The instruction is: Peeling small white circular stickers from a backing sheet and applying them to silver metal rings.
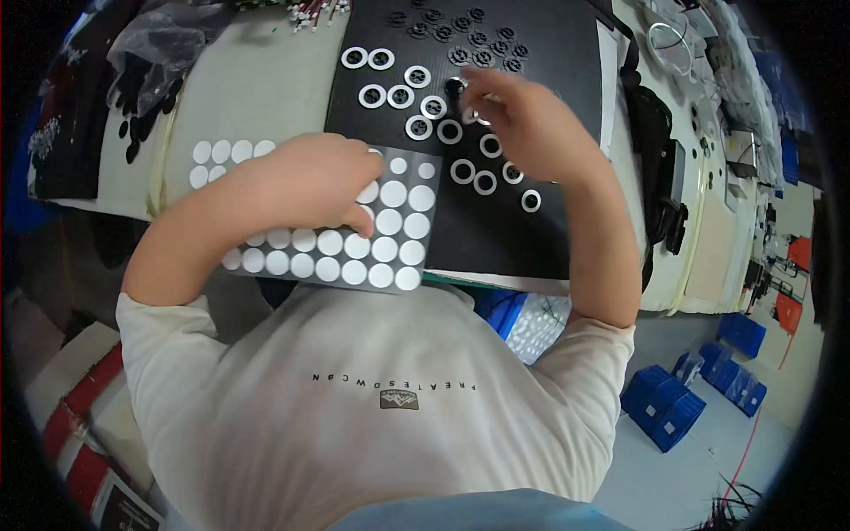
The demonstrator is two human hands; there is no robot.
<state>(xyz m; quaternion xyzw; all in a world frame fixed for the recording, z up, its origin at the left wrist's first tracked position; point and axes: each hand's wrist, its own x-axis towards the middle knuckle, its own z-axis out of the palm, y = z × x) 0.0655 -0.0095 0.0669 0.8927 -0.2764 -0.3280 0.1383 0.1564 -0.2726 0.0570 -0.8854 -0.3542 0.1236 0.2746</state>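
- The left hand (332,181) lies over the grey sheet (404,210), thumb and forefinger wide apart, perhaps so its weight keeps the sheet from sliding (the other fingertips are hidden).
- That sheet, with its rows of white discs (388,221), sits close to the person's body and overlaps the black mat (549,239), which seems to keep it within easy reach.
- The right hand (527,115) hangs over the mat, its fingers narrow and bent down beside a black disc (455,86); I cannot tell whether they grip anything, since the palm hides part of the spot.
- Plain white rings (484,173) lie singly on the mat's near part, and rings with black centres (418,77) gather further left; the spacing probably makes each easy to pinch.
- Black spoked discs (478,40) lie at the far side, apart from the rings, likely to keep the kinds unmixed.
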